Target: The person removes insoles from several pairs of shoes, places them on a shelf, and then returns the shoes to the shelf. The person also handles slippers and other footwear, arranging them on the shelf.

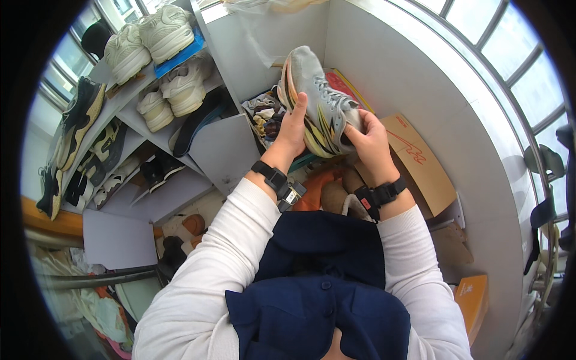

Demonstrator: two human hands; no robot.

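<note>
Up in front of me I hold a light grey running shoe (pixel 312 75) with laces and yellow, black and orange marks along its side. Its toe points up and away, its heel toward me. My left hand (pixel 293 129) grips the shoe's left side near the sole, thumb up against it; the other fingers are hidden behind. Around the heel opening, my right hand (pixel 369 137) is closed, with the thumb and fingers pinching the collar. Both wrists carry black straps with small devices.
At the left stands a white shoe rack (pixel 135 120) with several pairs of shoes and an open flap door (pixel 225 147). Behind the shoe sits a bin of crumpled cloth (pixel 264 114). A cardboard box (pixel 420 162) leans by the right wall; an orange box (pixel 471 303) lies nearer me.
</note>
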